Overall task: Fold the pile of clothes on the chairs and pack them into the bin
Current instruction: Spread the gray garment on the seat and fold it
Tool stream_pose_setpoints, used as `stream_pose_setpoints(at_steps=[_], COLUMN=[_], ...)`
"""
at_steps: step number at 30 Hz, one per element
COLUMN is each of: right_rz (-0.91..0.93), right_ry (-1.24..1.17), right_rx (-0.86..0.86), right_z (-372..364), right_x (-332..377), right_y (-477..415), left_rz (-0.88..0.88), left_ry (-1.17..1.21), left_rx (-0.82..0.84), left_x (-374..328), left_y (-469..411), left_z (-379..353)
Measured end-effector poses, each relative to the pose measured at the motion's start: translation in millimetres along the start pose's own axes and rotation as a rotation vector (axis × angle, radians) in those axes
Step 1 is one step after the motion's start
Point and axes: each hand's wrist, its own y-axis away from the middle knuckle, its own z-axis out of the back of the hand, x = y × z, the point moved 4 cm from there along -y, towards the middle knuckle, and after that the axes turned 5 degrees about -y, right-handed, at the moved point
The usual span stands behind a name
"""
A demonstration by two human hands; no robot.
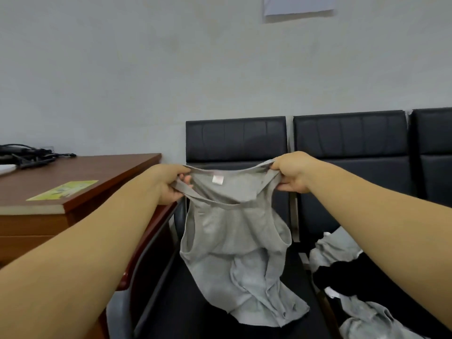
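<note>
Left hand (pixel 169 184) and right hand (pixel 291 174) pinch the vest (pixel 232 241) by its straps; we should level them before spreading it on the 6 o'clock chair (pixel 188 311).

One head-worn view — facing forward and slightly down, close to the black chairs (pixel 237 140) against the wall (pixel 122 69).

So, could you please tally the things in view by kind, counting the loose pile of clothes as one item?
Black chairs: 3
Wooden desk: 1
Grey tank top: 1
Clothes pile: 1
Yellow-green card: 1
Sheet on the wall: 1
Cable bundle: 1
Total: 9
</note>
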Motion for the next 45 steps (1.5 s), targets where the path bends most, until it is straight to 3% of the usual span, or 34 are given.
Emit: stream_pose_setpoints(at_steps=[2,5,7,12,14,17,19,21,23,25,26,28,30,33,38,41,43,45], right_rz=[-0.042,-0.040,-0.038,-0.036,-0.031,0.029,0.081,0.099,0.099,0.189,0.267,0.362,0.388,0.374,0.177,0.164,0.143,0.071], right_ry=[-0.266,-0.344,-0.278,-0.060,-0.152,-0.276,-0.249,0.055,0.664,1.294,1.501,1.583,1.500,1.200,0.191,-0.188,-0.201,0.066], right_rx=[0.075,0.158,0.156,0.022,0.067,0.183,0.294,0.454,0.547,0.473,0.417,0.323,0.283,0.293,0.343,0.322,0.430,0.630], right_z=[-1.4,1.0,2.6,6.6,6.2,4.4,1.7,-0.3,-2.7,-6.8,-10.9,-14.7,-12.0,-5.7,-10.2,-16.6,-23.0,-28.7], right_x=[5.3,17.1,21.5,31.4,41.0,57.7,66.3,68.0,61.0,53.8,52.2,55.5,61.8,63.9,47.2,43.9,44.7,41.0], right_y=[3.2,5.6,4.6,5.5,7.6,13.9,20.4,25.1,29.9,31.9,30.8,29.9,31.9,25.6,18.4,15.9,17.1,23.8], left_rz=[-0.001,-0.032,-0.080,-0.222,-0.246,-0.216,-0.251,-0.332,-0.433,-0.562,-0.638,-0.735,-0.762,-0.730,-0.409,-0.320,-0.295,-0.303], left_ry=[0.035,-0.002,-0.093,-0.440,-0.392,-0.180,-0.136,-0.256,-0.438,-0.761,-1.032,-1.591,-1.826,-1.493,-0.353,-0.019,-0.012,-0.092], left_rx=[0.060,0.148,0.143,-0.077,-0.116,-0.045,-0.025,-0.032,0.039,0.160,0.199,0.192,0.167,0.204,0.206,0.183,0.139,0.138], left_x=[-9.0,-17.9,-22.4,-27.6,-35.4,-43.7,-50.1,-56.1,-61.6,-64.1,-62.6,-54.1,-48.6,-48.2,-42.8,-37.5,-34.7,-34.6], left_y=[-1.4,9.6,11.7,10.0,5.1,5.2,6.4,12.1,22.7,33.2,36.8,40.1,35.5,24.9,20.4,24.5,23.0,20.4], left_z=[0.5,-2.1,-3.4,-5.6,-3.1,-9.1,-15.2,-18.1,-24.4,-30.2,-34.2,-39.7,-39.6,-33.4,-33.0,-42.6,-46.9,-49.4])
